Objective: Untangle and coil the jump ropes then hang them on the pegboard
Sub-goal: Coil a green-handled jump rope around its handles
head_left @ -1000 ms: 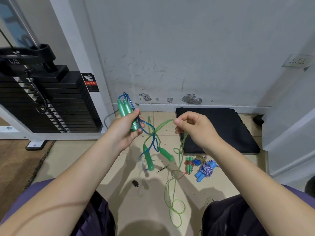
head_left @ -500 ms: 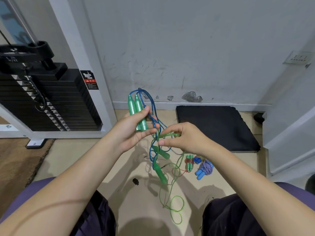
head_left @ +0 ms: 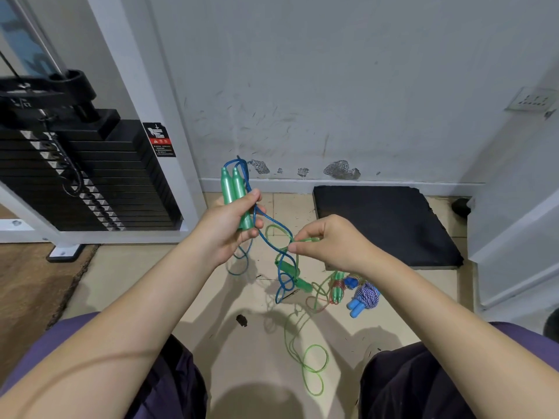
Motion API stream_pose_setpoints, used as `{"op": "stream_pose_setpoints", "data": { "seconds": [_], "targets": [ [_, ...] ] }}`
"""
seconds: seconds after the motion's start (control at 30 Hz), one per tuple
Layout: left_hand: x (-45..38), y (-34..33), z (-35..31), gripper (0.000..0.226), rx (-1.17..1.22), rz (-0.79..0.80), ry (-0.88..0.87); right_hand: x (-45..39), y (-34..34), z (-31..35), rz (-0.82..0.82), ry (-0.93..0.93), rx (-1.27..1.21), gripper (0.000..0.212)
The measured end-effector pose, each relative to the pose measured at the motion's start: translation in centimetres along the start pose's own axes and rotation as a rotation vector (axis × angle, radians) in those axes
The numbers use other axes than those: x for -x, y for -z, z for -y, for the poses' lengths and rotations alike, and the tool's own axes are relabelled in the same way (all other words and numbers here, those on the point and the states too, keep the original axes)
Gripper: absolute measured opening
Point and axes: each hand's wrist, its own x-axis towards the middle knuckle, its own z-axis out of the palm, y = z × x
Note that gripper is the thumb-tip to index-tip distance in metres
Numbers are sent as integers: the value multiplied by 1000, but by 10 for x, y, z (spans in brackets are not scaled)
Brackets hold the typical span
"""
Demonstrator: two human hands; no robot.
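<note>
My left hand [head_left: 225, 229] grips two green handles [head_left: 233, 192] of a blue-corded jump rope [head_left: 272, 234], held upright. The blue cord loops down and tangles with a green rope [head_left: 311, 362] whose handles [head_left: 292, 272] dangle below the hands. My right hand [head_left: 328, 241] pinches the green cord just right of the tangle. The green rope's slack trails in loops on the floor between my knees. A coiled green-handled rope with a red cord [head_left: 337, 290] and a coiled blue-handled rope [head_left: 363, 297] lie on the floor under my right wrist. No pegboard is in view.
A black weight stack machine [head_left: 75, 173] with a white frame stands at the left. A black mat [head_left: 384, 223] lies against the white wall at the right. A small dark object [head_left: 241, 320] rests on the tiled floor. My knees frame the bottom corners.
Both hands came together after being spread apart; the right hand dropped and shifted its pinch toward the tangle. The dangling green handles swung lower and to the right.
</note>
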Motion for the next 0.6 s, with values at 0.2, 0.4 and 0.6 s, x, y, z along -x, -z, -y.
{"op": "stream_pose_setpoints", "data": {
  "seconds": [0.2,0.4,0.6],
  "targets": [
    [-5,4,5,12,-189,-7,-1,2,15,2,-65,45,-237,10],
    [-1,1,5,12,-203,115,2,0,18,-4,33,73,-305,13],
    [-16,15,9,12,-231,-218,-51,6,39,11,-115,146,-784,18]
  ]
}}
